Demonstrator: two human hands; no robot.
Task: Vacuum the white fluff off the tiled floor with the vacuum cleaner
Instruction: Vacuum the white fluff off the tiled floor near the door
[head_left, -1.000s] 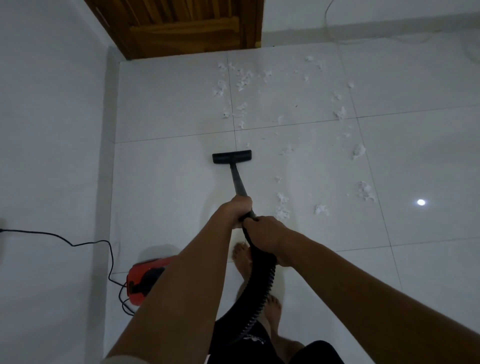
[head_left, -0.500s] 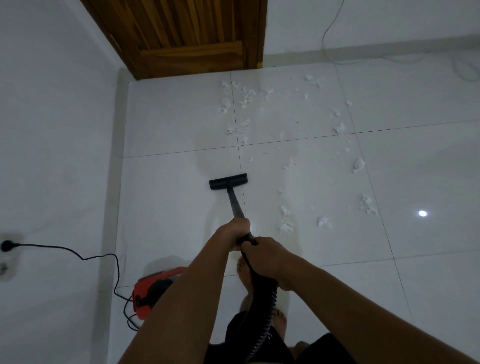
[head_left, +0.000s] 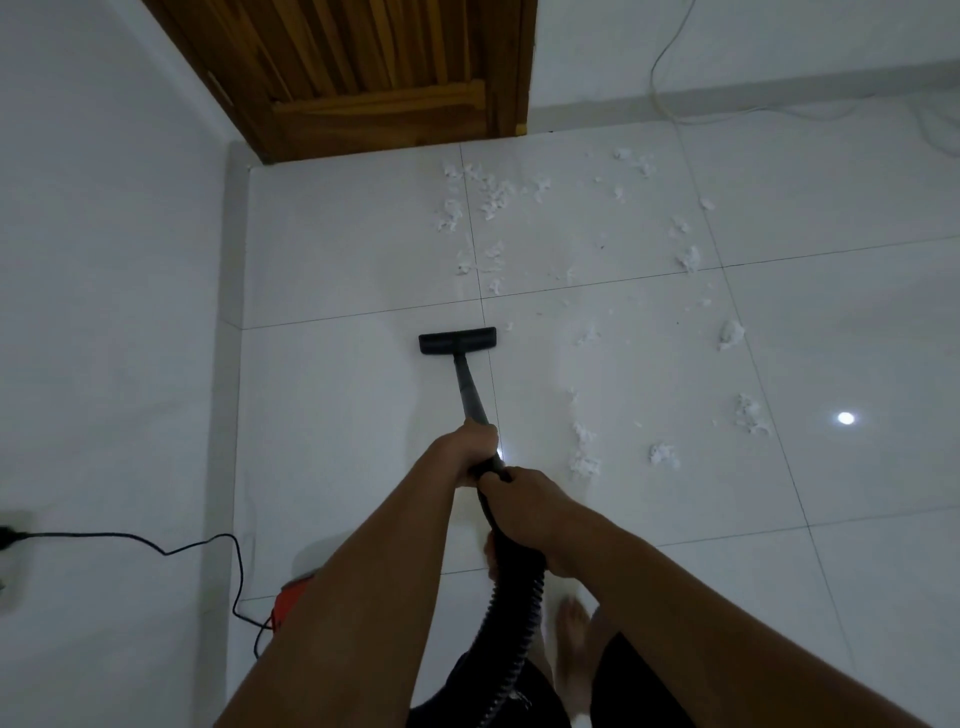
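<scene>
Two hands (head_left: 470, 447) (head_left: 524, 506) hold wand (head_left: 470, 389), canister (head_left: 288, 603) (red, probably) arm-hidden

Vacuum body (head_left: 287, 605), apparently red, behind forearm (head_left: 363, 571)

The nozzle (head_left: 457, 341), drawn back from the grout line (head_left: 363, 315) half a second ago, has slid forward again, nearer that line and the white fluff (head_left: 493, 200) beyond it. The red vacuum body (head_left: 289, 597) has mostly slipped behind the left forearm (head_left: 363, 582), and more of the door (head_left: 363, 67) shows
</scene>
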